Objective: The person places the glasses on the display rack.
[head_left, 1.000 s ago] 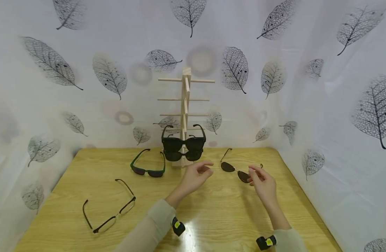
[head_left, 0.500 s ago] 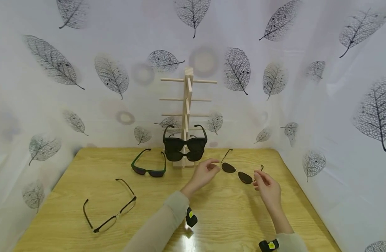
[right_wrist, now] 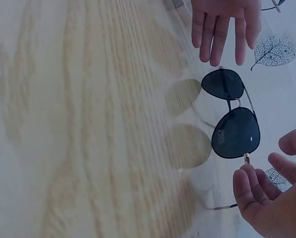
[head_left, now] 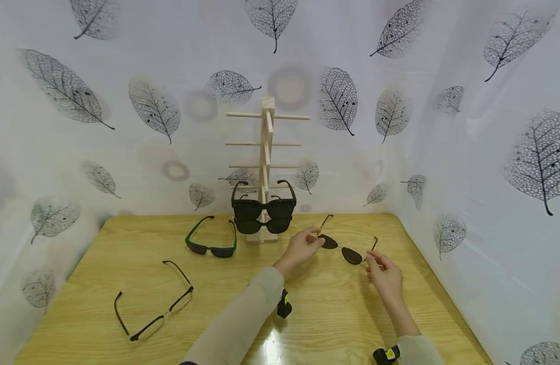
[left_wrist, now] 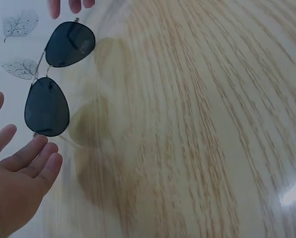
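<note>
- On the right of the tabletop point(head_left: 316, 309): aviators point(head_left: 351, 256) are lying between the two hands, temples unfolded and pointing away from the person; whether raised, cannot tell.
- Left hand point(head_left: 300, 249): reaching to the aviators' left hinge; fingers point(left_wrist: 51, 168) extending straight, touching or nearly touching it, thumb standing apart.
- Right hand point(head_left: 386, 275): touching the right hinge with its fingertips; fingers bending loosely, not gripping, thumb standing apart.
- Stand point(head_left: 264, 133): standing upright behind, bearing two black sunglasses point(head_left: 249, 209), one above the other.
- Green sunglasses point(head_left: 222, 252): lying just left of the stand, unfolded.
- Eyeglasses point(head_left: 181, 298): lying unfolded at front left.
</note>
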Motion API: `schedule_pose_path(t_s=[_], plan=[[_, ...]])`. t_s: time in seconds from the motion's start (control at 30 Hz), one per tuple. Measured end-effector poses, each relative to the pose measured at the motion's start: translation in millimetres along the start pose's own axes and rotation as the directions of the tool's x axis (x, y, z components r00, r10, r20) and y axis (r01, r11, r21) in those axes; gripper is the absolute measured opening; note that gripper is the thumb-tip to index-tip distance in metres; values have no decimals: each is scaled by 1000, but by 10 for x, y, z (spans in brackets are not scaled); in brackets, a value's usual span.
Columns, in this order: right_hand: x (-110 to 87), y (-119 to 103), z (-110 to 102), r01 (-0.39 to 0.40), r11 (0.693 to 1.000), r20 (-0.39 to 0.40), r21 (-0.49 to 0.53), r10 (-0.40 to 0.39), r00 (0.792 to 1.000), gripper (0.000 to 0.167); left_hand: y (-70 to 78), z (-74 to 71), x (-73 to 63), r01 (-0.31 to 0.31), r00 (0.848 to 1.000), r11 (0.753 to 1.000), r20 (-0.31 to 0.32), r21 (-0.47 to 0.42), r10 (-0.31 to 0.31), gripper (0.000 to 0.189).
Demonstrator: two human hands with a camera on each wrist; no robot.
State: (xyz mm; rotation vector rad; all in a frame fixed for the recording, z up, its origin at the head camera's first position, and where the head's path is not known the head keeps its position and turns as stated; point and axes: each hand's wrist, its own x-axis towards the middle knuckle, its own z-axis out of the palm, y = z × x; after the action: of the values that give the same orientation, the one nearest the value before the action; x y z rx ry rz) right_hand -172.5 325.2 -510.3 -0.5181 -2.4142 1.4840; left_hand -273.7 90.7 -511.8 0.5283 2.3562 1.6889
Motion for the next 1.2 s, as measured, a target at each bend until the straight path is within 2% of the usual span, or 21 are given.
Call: schedule_pose_path(t_s=[0.2,0.3,0.43,0.6,0.73,0.93,1.2], plan=[[12,10,16,-27,999,14,25,26,1000,42,-53,27,47,27,999,999,32,32,-28,50],[26,18,35,-30,999,11,31,30,999,41,-69,37,77,21,999,999,40,40,-22,51],[34,44,50,-32,999,13,3,32,999,40,-71,52,111,7,999,998,51,56,-10,52],[35,72,68,-34,999,19,-30,34,999,40,-90,66,142,33,998,997,58,65,-37,51],[50,91,83,-39,999,25,-29,39,999,41,-118,82,175,30,998,996,45,89,-34,45],[49,91,101,-56,998,31,-19,57,998,42,-139,105,180,-13,1000,987,11,160,12,33],[63,116,106,-60,998,11,6,60,998,41,-110,106,132,-27,999,991,-24,134,30,28]])
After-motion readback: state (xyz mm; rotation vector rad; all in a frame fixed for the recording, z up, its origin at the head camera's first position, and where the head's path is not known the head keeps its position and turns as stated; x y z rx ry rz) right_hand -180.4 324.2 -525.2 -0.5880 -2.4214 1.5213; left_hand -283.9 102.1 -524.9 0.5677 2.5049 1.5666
